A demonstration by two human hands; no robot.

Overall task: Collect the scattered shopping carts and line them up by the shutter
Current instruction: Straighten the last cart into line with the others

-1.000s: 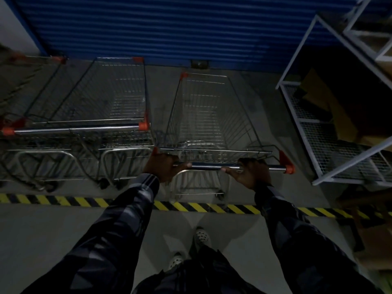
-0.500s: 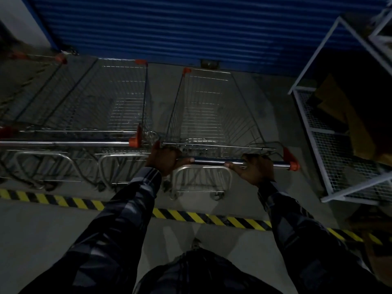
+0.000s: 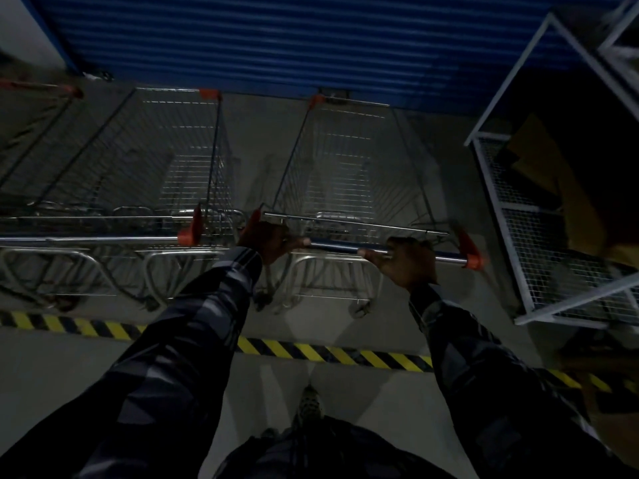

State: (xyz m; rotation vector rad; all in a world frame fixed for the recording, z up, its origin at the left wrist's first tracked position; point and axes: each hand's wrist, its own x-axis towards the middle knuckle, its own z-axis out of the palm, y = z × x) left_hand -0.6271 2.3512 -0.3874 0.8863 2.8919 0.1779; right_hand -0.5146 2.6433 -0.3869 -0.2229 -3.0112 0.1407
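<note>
Beside the blue ribbed metal shutter (image 3: 242, 39), the silver wire shopping cart (image 3: 349, 167) has rolled closer; left hand (image 3: 268, 238) and right hand (image 3: 406, 259) both grip its handle, nearly parked.

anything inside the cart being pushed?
The held cart's basket looks empty: only wire mesh, with floor visible through it. Light is dim, so small items could be missed. The left hand and right hand grip its handle.

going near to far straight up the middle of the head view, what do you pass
Shoe → yellow-black floor tape → cart handle gripped by left hand and right hand → cart basket → blue shutter.
</note>
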